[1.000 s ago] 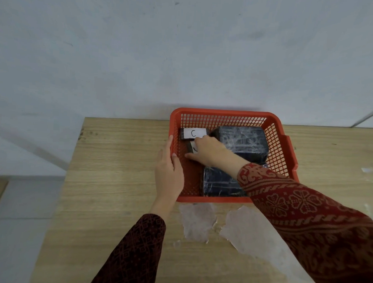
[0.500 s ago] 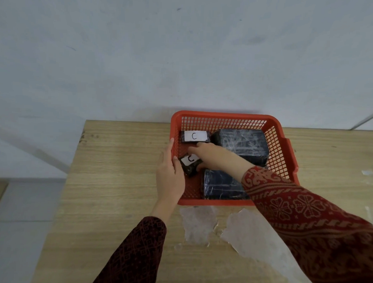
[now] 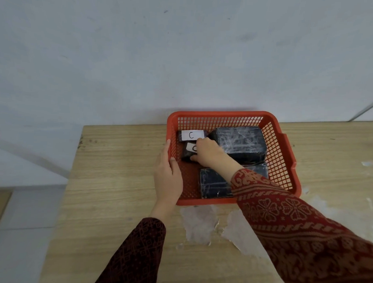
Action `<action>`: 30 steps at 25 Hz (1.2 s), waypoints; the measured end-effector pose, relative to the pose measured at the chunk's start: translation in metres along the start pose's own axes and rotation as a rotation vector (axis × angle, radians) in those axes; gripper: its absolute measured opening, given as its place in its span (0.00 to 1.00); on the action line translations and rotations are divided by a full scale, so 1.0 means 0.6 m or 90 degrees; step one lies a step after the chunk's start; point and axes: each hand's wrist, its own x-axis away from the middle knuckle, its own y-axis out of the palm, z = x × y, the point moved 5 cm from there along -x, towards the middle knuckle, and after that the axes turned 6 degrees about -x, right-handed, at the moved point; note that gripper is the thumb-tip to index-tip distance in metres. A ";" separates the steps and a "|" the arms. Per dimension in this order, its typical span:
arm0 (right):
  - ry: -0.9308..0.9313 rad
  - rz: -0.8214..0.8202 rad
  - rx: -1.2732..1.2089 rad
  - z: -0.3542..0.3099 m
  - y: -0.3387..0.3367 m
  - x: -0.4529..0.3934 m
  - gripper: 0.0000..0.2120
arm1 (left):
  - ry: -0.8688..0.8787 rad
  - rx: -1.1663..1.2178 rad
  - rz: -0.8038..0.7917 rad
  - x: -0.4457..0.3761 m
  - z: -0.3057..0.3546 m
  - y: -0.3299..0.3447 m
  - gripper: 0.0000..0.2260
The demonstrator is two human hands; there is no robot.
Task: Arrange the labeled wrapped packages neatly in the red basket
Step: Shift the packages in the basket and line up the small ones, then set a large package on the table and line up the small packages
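Working from the head view, the only 1 I have, I see my right hand [image 3: 208,153] curled closed around a small dark package [image 3: 188,152] whose white label shows part of a C, thumb under its near edge and fingers [image 3: 200,141] draped over the top. Half a second ago this package sat nearer me and lower along the left wall; now it lies just behind a second C-labeled package [image 3: 192,134], which rests beyond my fingertips in the far left corner of the red basket [image 3: 224,116]. I judge that the 2 small ones are being lined up as a column. My left hand [image 3: 168,176] lies flat along the outside of the left wall, fingers extended, steadying and gripping nothing. A large wrapped package [image 3: 239,141] sits right of my right knuckles, another dark package [image 3: 213,184] beneath my wrist, on the wooden table [image 3: 117,160].
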 end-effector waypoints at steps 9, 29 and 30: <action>-0.098 -0.101 0.057 0.168 -0.008 0.141 0.31 | 0.023 -0.003 0.037 0.001 -0.003 -0.002 0.18; 0.327 0.446 -0.747 0.515 0.021 0.380 0.11 | 0.353 -0.449 -0.129 0.208 0.099 0.116 0.18; 0.372 0.398 -0.750 0.525 0.055 0.383 0.14 | 0.367 -0.453 -0.115 0.209 0.097 0.116 0.18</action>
